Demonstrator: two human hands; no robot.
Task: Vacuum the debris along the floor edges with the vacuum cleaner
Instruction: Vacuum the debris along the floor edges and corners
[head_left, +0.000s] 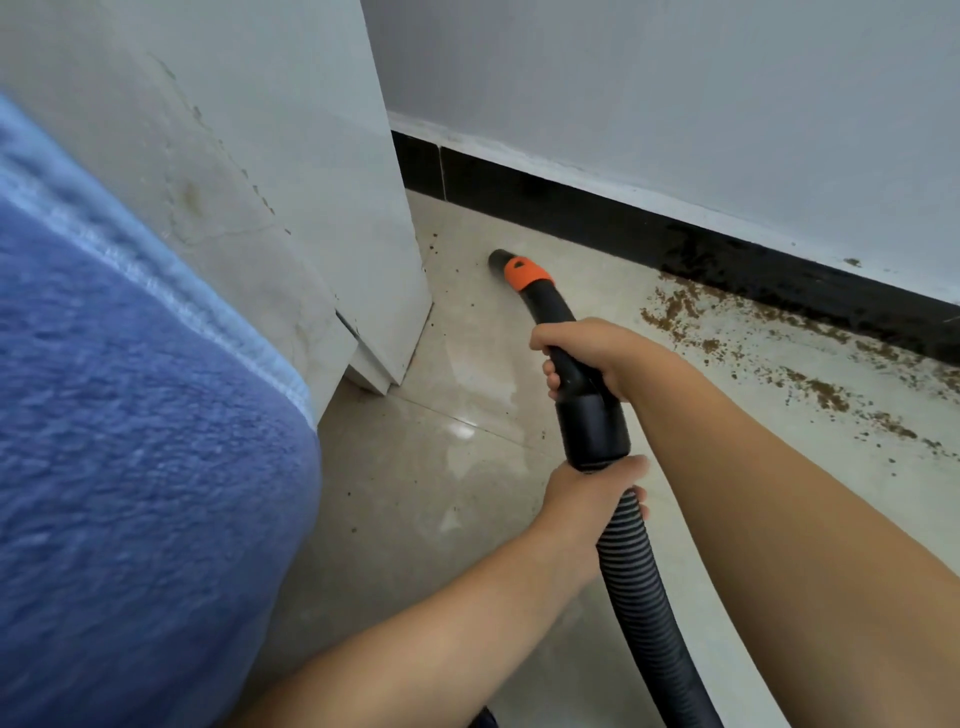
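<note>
The right hand (587, 358) grips the black vacuum tube (566, 338); the left hand (592, 493) grips the ribbed hose (639, 587) just behind. The nozzle (501, 260) touches the floor (467, 493); brown debris (810, 384) lies at three o'clock along the black baseboard (623, 218).

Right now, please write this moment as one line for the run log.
right hand grips wand | left hand grips hose | nozzle near corner | debris along baseboard
</note>
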